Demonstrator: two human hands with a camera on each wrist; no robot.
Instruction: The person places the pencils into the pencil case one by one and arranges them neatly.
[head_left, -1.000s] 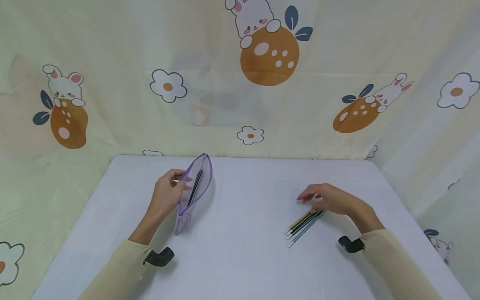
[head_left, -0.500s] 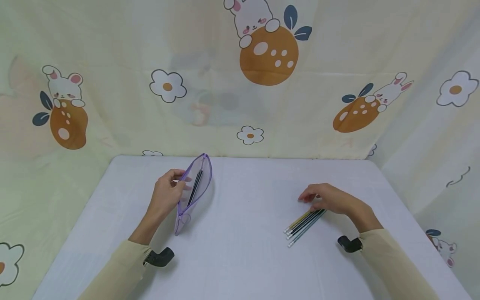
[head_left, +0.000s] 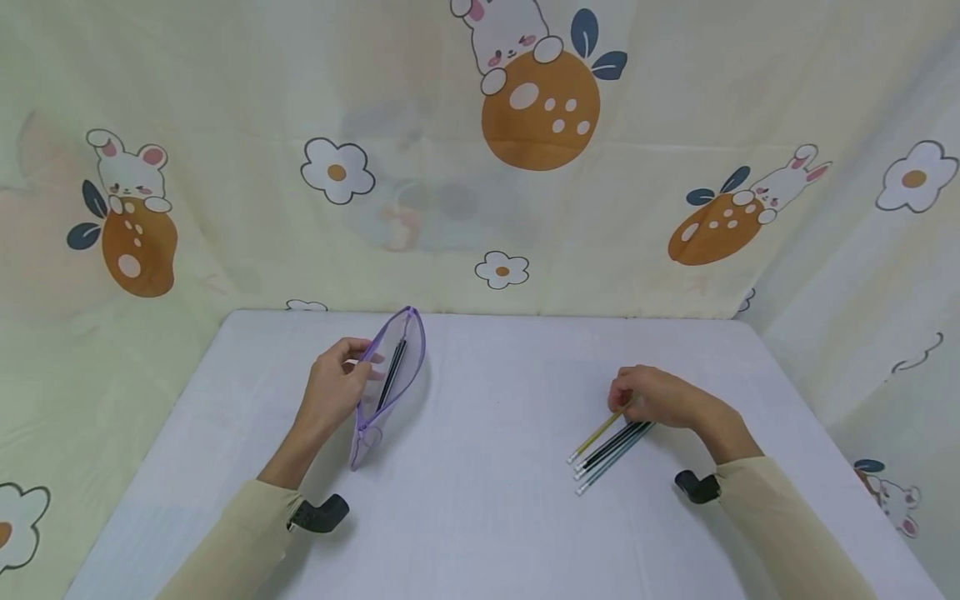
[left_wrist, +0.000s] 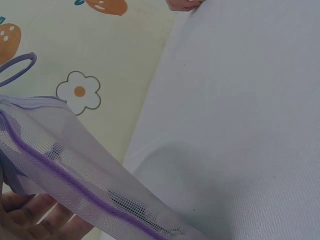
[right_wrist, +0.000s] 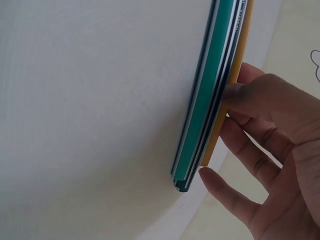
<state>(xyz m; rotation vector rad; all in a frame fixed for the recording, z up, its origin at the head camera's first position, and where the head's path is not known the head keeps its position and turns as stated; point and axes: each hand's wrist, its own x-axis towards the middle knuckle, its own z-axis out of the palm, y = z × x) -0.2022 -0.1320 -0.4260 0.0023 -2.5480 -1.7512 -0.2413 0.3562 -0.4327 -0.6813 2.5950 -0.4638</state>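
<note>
My left hand [head_left: 333,383] grips one side of a see-through mesh pencil pouch [head_left: 362,450] with purple edging, its mouth spread wide. Inside it lean dark pencils [head_left: 392,375]. Mesh and a purple seam of the pouch [left_wrist: 85,195] fill the lower left of the left wrist view. At the right, my right hand [head_left: 660,396] pinches a yellow pencil [head_left: 596,437] between thumb and fingers. Beside it lie several dark and green pencils [head_left: 613,452] with white tips, fanned slightly. The right wrist view shows the yellow pencil [right_wrist: 214,145] along the edge of the green one [right_wrist: 205,110].
A white-covered table [head_left: 487,500] carries everything. Behind it hangs a cream curtain [head_left: 247,208] printed with rabbits, oranges and flowers. A black camera [head_left: 321,515] sits on the left wrist, another black camera [head_left: 697,487] on the right.
My right hand's fingers have curled in and moved slightly right. The yellow pencil has come a little apart from the others. The left hand and pouch have stayed put.
</note>
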